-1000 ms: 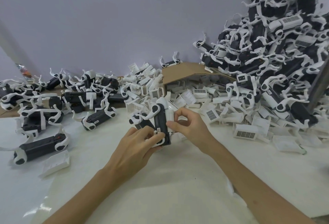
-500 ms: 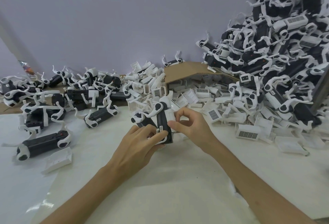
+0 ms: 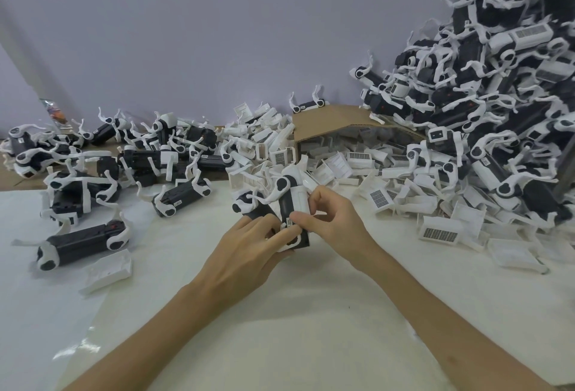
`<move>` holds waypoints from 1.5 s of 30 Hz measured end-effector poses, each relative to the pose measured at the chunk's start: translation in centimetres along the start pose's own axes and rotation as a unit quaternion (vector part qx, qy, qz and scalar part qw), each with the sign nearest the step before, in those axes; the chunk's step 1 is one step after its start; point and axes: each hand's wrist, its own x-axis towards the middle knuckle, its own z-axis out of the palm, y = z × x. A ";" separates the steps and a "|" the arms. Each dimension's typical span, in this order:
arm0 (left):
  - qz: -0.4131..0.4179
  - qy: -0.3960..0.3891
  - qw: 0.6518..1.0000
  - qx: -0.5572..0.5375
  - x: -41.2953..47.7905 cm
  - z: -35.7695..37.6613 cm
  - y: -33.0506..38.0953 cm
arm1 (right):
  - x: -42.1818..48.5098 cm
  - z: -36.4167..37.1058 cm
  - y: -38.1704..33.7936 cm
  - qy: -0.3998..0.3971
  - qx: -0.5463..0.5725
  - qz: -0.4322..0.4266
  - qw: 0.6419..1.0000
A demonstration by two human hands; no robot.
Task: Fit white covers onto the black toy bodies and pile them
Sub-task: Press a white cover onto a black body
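Mid-bench, the left hand [image 3: 249, 253] grips the lower end of a black body [image 3: 284, 207], fingers curled round it. The right hand [image 3: 333, 219] pinches the white cover [image 3: 300, 201] against its side. Over the last second the hands have barely shifted. The cover looks nearly seated, so piling it on the heap [image 3: 497, 95] at the right edge likely follows.

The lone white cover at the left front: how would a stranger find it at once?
Look at the scatter of black toy bodies on the left. The body nearest the person lies apart, and the white cover sits just before it. Unlike the other covers, it lies outside any heap.
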 end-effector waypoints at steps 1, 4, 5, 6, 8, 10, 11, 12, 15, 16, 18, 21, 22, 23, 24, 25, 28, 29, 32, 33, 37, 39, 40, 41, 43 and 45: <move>-0.001 0.001 1.000 -0.011 0.0 0.0 0.1 | 0.0 0.1 0.0 0.007 0.002 0.003 1.000; -0.044 0.019 0.997 -0.065 0.1 -0.1 0.1 | 0.0 0.2 0.1 0.040 0.015 0.010 0.999; -0.065 0.020 0.995 -0.074 0.2 -0.2 -0.1 | 0.1 0.1 0.0 0.055 0.023 0.011 0.998; -0.086 0.018 0.993 -0.080 0.2 -0.2 -0.3 | 0.1 0.0 -0.1 0.069 0.033 0.010 0.997; -0.124 0.016 0.987 -0.101 0.2 -0.4 -0.6 | 0.2 -0.2 -0.4 0.088 0.058 0.011 0.994; -0.157 0.013 0.980 -0.124 0.1 -0.5 -0.9 | 0.3 -0.4 -0.7 0.087 0.077 0.013 0.993; -0.169 0.008 0.978 -0.125 0.1 -0.5 -1.1 | 0.3 -0.5 -0.8 0.087 0.081 0.014 0.993; -0.178 0.004 0.977 -0.118 0.0 -0.4 -1.2 | 0.3 -0.7 -0.8 0.090 0.085 0.014 0.992; -0.227 0.011 0.970 -0.088 -0.2 -0.2 -2.1 | 0.4 -1.5 -1.0 0.098 0.124 0.016 0.987; -0.253 0.019 0.963 -0.087 -0.3 -0.1 -2.6 | 0.5 -1.8 -1.1 0.100 0.143 0.020 0.984; -0.319 0.030 0.941 -0.108 -0.6 -0.2 -3.7 | 0.6 -2.3 -1.1 0.108 0.169 0.030 0.979; -0.398 0.054 0.905 -0.142 -1.5 -0.7 -5.6 | 0.7 -2.5 -1.1 0.106 0.186 0.040 0.976; -0.411 0.062 0.897 -0.147 -1.7 -0.9 -6.2 | 0.6 -2.4 -1.0 0.101 0.187 0.043 0.976; -0.425 0.066 0.890 -0.151 -1.9 -1.1 -6.5 | 0.6 -2.4 -1.0 0.095 0.188 0.045 0.977; -0.438 0.067 0.884 -0.151 -1.9 -1.3 -6.7 | 0.6 -2.3 -0.9 0.091 0.188 0.048 0.977; -0.445 0.070 0.882 -0.140 -1.8 -1.5 -6.7 | 0.5 -2.2 -1.0 0.089 0.188 0.050 0.977; -0.397 0.122 0.909 -0.047 -1.1 -2.4 -6.1 | 0.6 -2.2 -0.7 0.079 0.190 0.048 0.977; -0.368 0.148 0.917 -0.039 -0.6 -2.9 -5.6 | 0.6 -2.2 -0.8 0.078 0.192 0.045 0.977; -0.340 0.140 0.924 -0.104 1.5 -4.5 -3.7 | 0.6 -2.1 -0.9 0.078 0.191 0.039 0.978; -0.352 0.098 0.919 -0.151 2.2 -4.7 -3.0 | 0.6 -2.1 -0.9 0.079 0.188 0.038 0.978; -0.416 -0.065 0.819 -0.390 4.0 -3.2 0.0 | 0.4 -2.2 -1.2 0.056 0.167 0.024 0.984; -0.451 -0.064 0.756 -0.470 4.4 -1.9 1.0 | 0.2 -2.0 -1.4 0.021 0.147 0.010 0.989; -0.462 -0.057 0.736 -0.491 4.6 -1.3 1.4 | 0.0 -1.9 -1.4 0.002 0.135 0.007 0.991; -0.463 -0.049 0.728 -0.504 4.6 -0.8 1.6 | -0.1 -1.8 -1.4 -0.013 0.120 0.005 0.993; -0.451 -0.031 0.726 -0.518 4.1 -0.1 2.1 | -0.2 -1.6 -1.4 -0.041 0.087 -0.001 0.995; -0.451 -0.008 0.718 -0.530 3.3 0.1 2.6 | -0.4 -1.5 -1.5 -0.067 0.057 -0.001 0.996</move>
